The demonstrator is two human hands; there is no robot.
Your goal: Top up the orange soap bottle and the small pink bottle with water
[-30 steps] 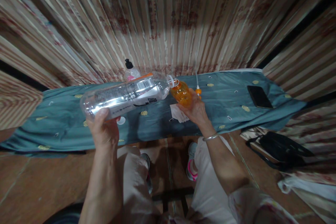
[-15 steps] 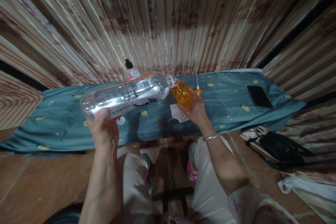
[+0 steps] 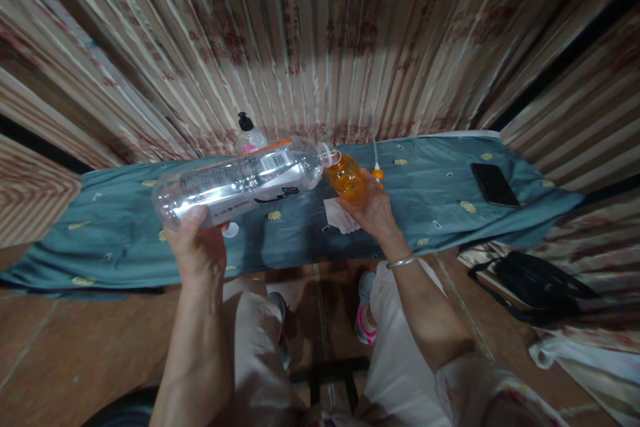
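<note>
My left hand (image 3: 197,237) is wrapped round the lower end of a large clear plastic bottle (image 3: 240,180) with a silver label. The bottle lies nearly level, its mouth pointing right. My right hand (image 3: 373,207) grips a small orange see-through bottle (image 3: 347,179), tilted so that its neck meets the mouth of the large one. Whether liquid passes between them I cannot make out. Just behind my right hand is an orange and white pump top (image 3: 377,175) with a thin tube. Below the orange bottle lies a pale crumpled paper or wipe (image 3: 341,217).
A teal patterned cloth (image 3: 430,213) covers the narrow table. Behind the large bottle stands a clear pump bottle (image 3: 250,137) with a black top. A round white cap (image 3: 231,230) lies near my left hand. At right are a black phone (image 3: 494,184) and, lower, a black bag (image 3: 540,283).
</note>
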